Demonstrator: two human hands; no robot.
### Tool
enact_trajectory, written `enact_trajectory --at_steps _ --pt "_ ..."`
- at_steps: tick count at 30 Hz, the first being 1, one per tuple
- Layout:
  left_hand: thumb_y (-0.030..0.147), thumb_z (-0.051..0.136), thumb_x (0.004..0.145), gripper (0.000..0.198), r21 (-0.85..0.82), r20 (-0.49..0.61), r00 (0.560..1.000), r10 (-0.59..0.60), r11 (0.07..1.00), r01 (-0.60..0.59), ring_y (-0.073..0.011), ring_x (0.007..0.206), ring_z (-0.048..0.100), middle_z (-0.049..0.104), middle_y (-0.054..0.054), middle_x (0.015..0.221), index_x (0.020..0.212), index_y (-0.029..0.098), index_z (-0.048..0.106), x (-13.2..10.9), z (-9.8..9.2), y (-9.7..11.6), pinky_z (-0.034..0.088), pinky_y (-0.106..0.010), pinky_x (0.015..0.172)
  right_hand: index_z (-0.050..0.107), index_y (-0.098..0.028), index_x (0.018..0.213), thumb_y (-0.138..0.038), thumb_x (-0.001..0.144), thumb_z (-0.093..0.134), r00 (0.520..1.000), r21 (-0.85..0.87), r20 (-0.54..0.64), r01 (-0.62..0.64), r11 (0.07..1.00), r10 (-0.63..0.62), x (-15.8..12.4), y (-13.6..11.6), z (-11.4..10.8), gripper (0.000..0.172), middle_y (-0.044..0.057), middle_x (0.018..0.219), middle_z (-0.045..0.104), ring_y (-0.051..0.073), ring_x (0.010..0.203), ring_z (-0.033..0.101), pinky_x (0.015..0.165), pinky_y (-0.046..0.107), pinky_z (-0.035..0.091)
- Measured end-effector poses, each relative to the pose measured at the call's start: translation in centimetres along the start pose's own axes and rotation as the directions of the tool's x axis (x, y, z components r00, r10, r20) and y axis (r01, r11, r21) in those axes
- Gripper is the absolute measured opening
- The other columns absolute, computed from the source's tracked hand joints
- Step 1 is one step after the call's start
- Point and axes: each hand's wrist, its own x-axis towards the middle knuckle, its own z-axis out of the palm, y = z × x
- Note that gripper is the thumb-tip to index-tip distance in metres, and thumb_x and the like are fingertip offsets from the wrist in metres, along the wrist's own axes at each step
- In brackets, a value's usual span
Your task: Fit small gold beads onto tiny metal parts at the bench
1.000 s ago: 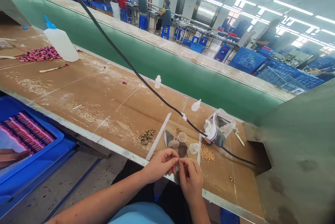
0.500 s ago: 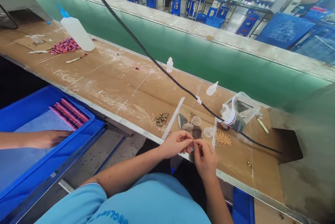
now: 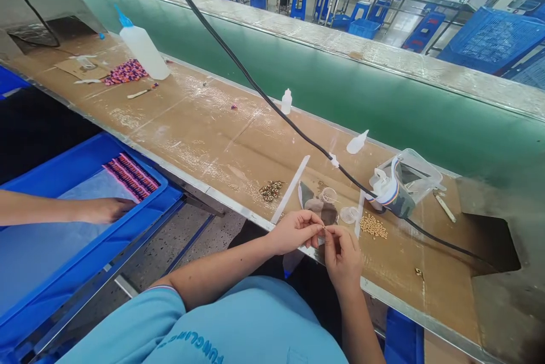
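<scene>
Left hand (image 3: 295, 232): thumb and fingertips close in a narrow grip on a tiny thin piece (image 3: 323, 228), too small to make out, just above the front edge of the table (image 3: 179, 142).
Right hand (image 3: 343, 259): also a narrow grip, its fingertips meeting the left's on that same piece.
Around the hands, 12 o'clock: grey-brown pieces (image 3: 318, 208) on a clear sheet, counted as at least two, with two clear round cups (image 3: 328, 196) touching that patch.
1 o'clock: one small dropper bottle (image 3: 356, 142), lying on its side.
2 o'clock: one clear plastic box (image 3: 406, 182) with a striped band, a black cable (image 3: 298, 120) running just beside it.
3 o'clock: one heap of gold beads (image 3: 373, 226).
11 o'clock: one white strip (image 3: 290, 189), one small heap of dark-and-gold beads (image 3: 271, 191) just left of it, and farther off one upright dropper bottle (image 3: 286, 102).
10 o'clock: one large squeeze bottle (image 3: 142, 51) with a blue nozzle, near one patch of pink-and-purple beadwork (image 3: 125, 72).
9 o'clock: one blue crate (image 3: 106, 151) below the table, holding one striped beaded strip (image 3: 131, 176), a co-worker's hand (image 3: 104, 210) resting inside.
</scene>
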Motion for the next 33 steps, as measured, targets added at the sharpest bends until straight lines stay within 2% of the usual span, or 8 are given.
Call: enact_trajectory --at_steps 13,18,24,29,33 --pt "0.041 0.059 0.077 0.028 0.109 -0.003 1.000 0.010 0.994 -0.009 -0.0061 0.044 0.048 0.054 0.003 0.051 0.076 0.013 0.053 -0.09 -0.08 -0.47 0.037 -0.018 0.045 0.054 -0.021 0.089 -0.028 0.096 0.041 0.999 -0.040 0.046 0.011 0.999 -0.009 -0.18 0.13 0.09 0.016 0.002 0.081 0.060 0.014 0.077 0.057 0.066 0.025 0.045" --pt "0.038 0.057 0.078 0.025 0.110 0.001 1.000 0.009 0.994 -0.009 -0.0063 0.045 0.049 0.053 0.004 0.052 0.076 0.014 0.053 -0.13 -0.01 -0.34 0.038 -0.018 0.045 0.053 -0.021 0.087 -0.028 0.096 0.040 0.998 -0.036 0.061 -0.003 0.999 0.005 -0.04 0.18 0.18 0.018 0.002 0.079 0.059 0.014 0.076 0.056 0.064 0.024 0.043" --pt "0.040 0.059 0.077 0.027 0.082 -0.009 0.999 0.032 0.996 -0.031 -0.0060 0.047 0.052 0.056 0.002 0.064 0.078 0.013 0.054 -0.23 0.08 -0.33 0.039 -0.019 0.044 0.052 -0.021 0.086 -0.030 0.096 0.039 0.998 -0.006 0.057 -0.028 1.000 0.029 0.13 0.28 0.18 0.019 0.001 0.076 0.058 0.014 0.073 0.054 0.064 0.025 0.042" --pt "0.034 0.056 0.079 0.020 0.095 0.002 1.000 0.029 0.995 -0.029 -0.0054 0.043 0.048 0.054 0.004 0.056 0.077 0.014 0.054 -0.17 0.12 0.07 0.038 -0.018 0.044 0.052 -0.021 0.085 -0.032 0.096 0.039 0.997 -0.005 0.049 -0.057 0.998 0.057 0.19 0.42 0.09 0.020 0.000 0.075 0.058 0.014 0.070 0.054 0.063 0.026 0.041" --pt "0.030 0.056 0.079 0.016 0.082 -0.029 0.999 0.024 0.996 -0.021 -0.0060 0.045 0.049 0.055 0.004 0.056 0.078 0.014 0.055 -0.09 0.33 -0.37 0.038 -0.018 0.044 0.052 -0.021 0.085 -0.032 0.095 0.038 0.998 0.001 0.046 -0.036 0.999 0.036 0.21 0.69 0.09 0.021 0.001 0.075 0.058 0.015 0.070 0.053 0.063 0.026 0.039"
